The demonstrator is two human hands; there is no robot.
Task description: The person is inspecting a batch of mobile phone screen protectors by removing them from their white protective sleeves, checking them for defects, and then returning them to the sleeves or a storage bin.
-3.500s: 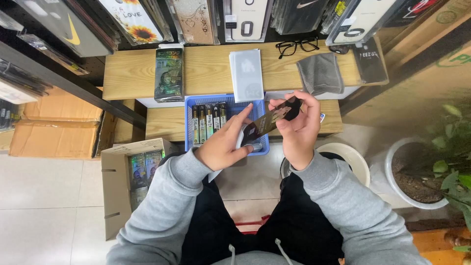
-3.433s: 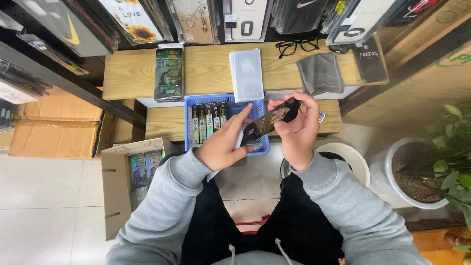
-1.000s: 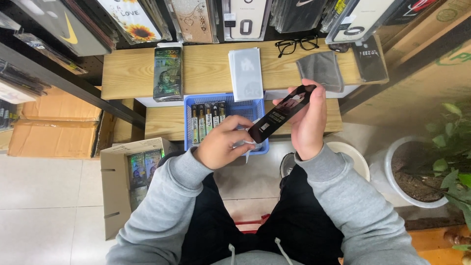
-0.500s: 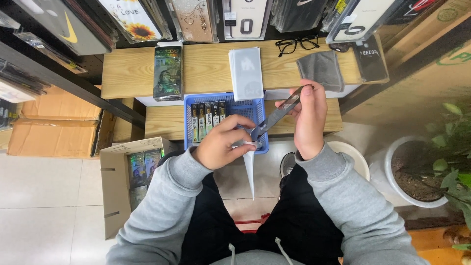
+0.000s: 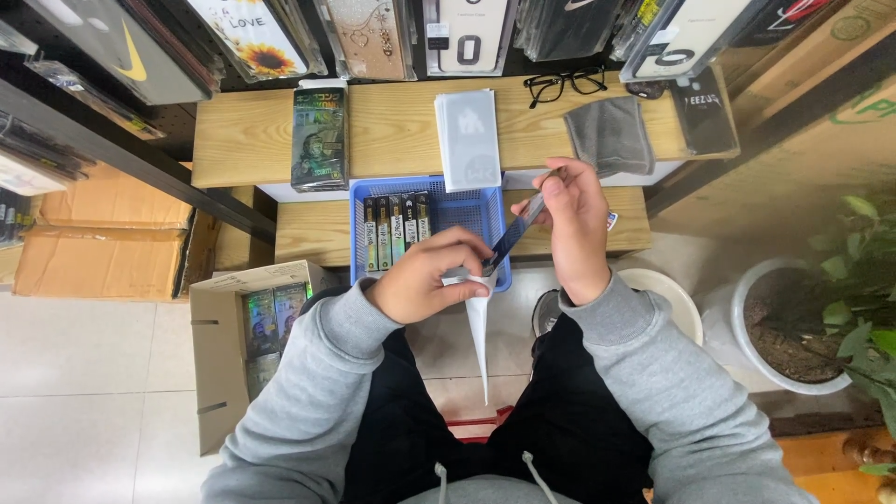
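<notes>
- Nearest me, a grey-sleeved lap with dark trousers; the left hand (image 5: 425,280) sits just above it, its grip pinched on the top of a thin white film strip (image 5: 479,331) that hangs down, tapering to a point over the lap.
- The right hand (image 5: 574,219) has its grip closed on the upper end of a slim dark flat phone-like slab (image 5: 511,238), held tilted, with the lower end meeting the left fingers where the strip leaves it.
- My judgement: the strip is being peeled off the slab. To do this well I would hold the slab by its edges only, pull low and steady along its length, and keep the loose film clear of the exposed face.
- Just beyond the hands, a blue plastic mesh basket (image 5: 467,210) holds a row of narrow upright boxes (image 5: 397,229) at its left side.
- To the left on the floor, an open cardboard carton (image 5: 219,345).
- Farther off, the pale wooden worktop (image 5: 392,126) carries a green printed box (image 5: 318,138), a white flat packet (image 5: 467,138), a grey cloth (image 5: 611,135) and black-framed spectacles (image 5: 560,86).
</notes>
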